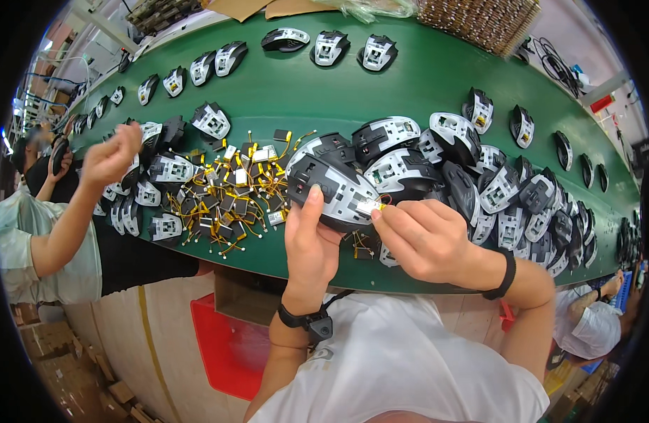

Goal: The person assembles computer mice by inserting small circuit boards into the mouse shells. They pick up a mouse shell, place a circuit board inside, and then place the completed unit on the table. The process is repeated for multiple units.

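My left hand (pixel 312 247) is closed round a black and white computer mouse (pixel 328 194), its partly built white side with cut-out openings facing up. The thumb lies across the black end. My right hand (pixel 430 236) pinches a small silver-white battery (pixel 369 208) with a thin wire, right at the mouse's white end. I cannot tell whether the battery sits in an opening or just touches the shell. Left of the mouse lies a loose pile of small batteries (pixel 233 201) with yellow tape and wires. Another mouse (pixel 317 149) rests just behind the held one.
A heap of similar mice (pixel 508 190) covers the green conveyor belt (pixel 282 95) to the right. More stand in a row (pixel 229 58) along the far side. At the left, a co-worker's hand (pixel 113 155) hovers over other mice. A red bin (pixel 229 352) stands below the belt's edge.
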Action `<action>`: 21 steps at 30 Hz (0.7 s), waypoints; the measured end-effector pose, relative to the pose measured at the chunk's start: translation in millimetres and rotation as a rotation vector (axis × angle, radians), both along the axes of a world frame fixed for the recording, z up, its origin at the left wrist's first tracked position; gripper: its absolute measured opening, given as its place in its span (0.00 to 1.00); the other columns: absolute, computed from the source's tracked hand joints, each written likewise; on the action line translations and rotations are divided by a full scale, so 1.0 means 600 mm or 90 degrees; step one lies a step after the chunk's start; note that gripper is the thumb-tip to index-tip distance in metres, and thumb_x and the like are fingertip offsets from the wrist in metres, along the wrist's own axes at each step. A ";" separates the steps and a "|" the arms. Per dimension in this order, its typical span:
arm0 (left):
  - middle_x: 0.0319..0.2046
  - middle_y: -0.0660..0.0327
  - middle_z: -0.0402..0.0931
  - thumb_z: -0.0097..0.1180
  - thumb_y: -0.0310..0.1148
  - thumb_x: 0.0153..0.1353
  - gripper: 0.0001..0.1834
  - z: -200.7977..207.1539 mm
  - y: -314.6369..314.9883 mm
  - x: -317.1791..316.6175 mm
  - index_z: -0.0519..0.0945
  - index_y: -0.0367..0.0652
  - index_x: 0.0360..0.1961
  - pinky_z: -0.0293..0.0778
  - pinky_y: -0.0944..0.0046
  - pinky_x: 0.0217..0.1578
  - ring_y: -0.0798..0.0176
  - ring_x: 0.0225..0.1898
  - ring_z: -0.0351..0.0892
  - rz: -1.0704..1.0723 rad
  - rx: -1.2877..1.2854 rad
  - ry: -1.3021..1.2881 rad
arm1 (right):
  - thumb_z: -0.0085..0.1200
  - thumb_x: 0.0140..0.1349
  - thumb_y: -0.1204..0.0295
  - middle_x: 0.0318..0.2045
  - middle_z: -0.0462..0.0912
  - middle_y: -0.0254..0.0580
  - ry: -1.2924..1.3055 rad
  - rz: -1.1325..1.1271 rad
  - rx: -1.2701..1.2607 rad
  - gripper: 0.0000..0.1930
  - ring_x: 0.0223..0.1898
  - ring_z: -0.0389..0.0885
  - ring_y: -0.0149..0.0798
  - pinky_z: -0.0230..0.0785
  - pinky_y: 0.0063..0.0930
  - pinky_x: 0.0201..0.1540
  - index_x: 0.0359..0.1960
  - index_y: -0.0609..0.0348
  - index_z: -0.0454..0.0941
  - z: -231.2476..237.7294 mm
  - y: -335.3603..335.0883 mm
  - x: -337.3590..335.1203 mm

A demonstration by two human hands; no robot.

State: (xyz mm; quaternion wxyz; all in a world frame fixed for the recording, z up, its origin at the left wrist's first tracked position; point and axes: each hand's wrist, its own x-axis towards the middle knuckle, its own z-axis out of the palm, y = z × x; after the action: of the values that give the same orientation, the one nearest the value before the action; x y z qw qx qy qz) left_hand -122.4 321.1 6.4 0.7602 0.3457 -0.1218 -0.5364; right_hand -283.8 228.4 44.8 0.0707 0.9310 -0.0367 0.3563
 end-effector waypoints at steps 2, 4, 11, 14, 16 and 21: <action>0.48 0.54 0.77 0.48 0.41 0.72 0.22 0.001 -0.002 -0.005 0.68 0.35 0.57 0.80 0.55 0.47 0.59 0.47 0.81 0.024 -0.010 -0.028 | 0.58 0.42 0.73 0.31 0.78 0.39 0.024 -0.004 -0.044 0.08 0.29 0.75 0.33 0.64 0.23 0.28 0.26 0.63 0.80 0.005 0.004 0.005; 0.49 0.51 0.78 0.43 0.41 0.73 0.21 -0.001 -0.002 -0.005 0.71 0.33 0.56 0.81 0.53 0.46 0.57 0.47 0.82 0.054 -0.026 -0.073 | 0.57 0.42 0.72 0.30 0.78 0.39 0.064 -0.002 -0.078 0.06 0.29 0.74 0.32 0.62 0.23 0.28 0.22 0.60 0.78 0.010 0.004 0.007; 0.49 0.52 0.79 0.43 0.43 0.74 0.22 -0.001 -0.001 0.004 0.72 0.34 0.56 0.81 0.56 0.45 0.58 0.47 0.82 0.064 -0.012 -0.077 | 0.58 0.41 0.71 0.31 0.77 0.37 0.049 0.099 -0.084 0.08 0.31 0.75 0.32 0.65 0.22 0.29 0.25 0.61 0.79 0.013 -0.021 0.020; 0.50 0.50 0.79 0.42 0.43 0.74 0.24 0.010 0.000 0.012 0.71 0.33 0.57 0.81 0.56 0.46 0.56 0.48 0.82 0.016 0.014 -0.037 | 0.60 0.43 0.72 0.34 0.77 0.38 0.024 0.160 -0.014 0.14 0.34 0.78 0.35 0.71 0.26 0.34 0.34 0.63 0.82 0.006 -0.036 0.016; 0.50 0.49 0.78 0.44 0.43 0.73 0.24 0.010 0.005 0.016 0.69 0.33 0.59 0.81 0.55 0.47 0.56 0.48 0.82 0.005 0.001 -0.031 | 0.60 0.44 0.72 0.36 0.77 0.38 0.026 0.191 0.056 0.16 0.35 0.79 0.36 0.73 0.28 0.36 0.38 0.63 0.83 0.003 -0.042 0.009; 0.49 0.52 0.77 0.49 0.41 0.71 0.24 0.017 0.008 0.016 0.66 0.35 0.60 0.79 0.58 0.49 0.59 0.49 0.81 -0.027 -0.017 -0.021 | 0.69 0.48 0.72 0.39 0.78 0.39 0.030 0.152 0.277 0.19 0.36 0.80 0.41 0.76 0.31 0.35 0.45 0.50 0.84 0.015 -0.043 0.005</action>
State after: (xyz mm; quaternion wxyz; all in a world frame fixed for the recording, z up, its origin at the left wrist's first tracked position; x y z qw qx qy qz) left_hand -112.8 326.2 16.3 0.7511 0.3417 -0.1483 -0.5450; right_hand -280.8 202.7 53.9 -0.1734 0.9301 -0.0008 0.3239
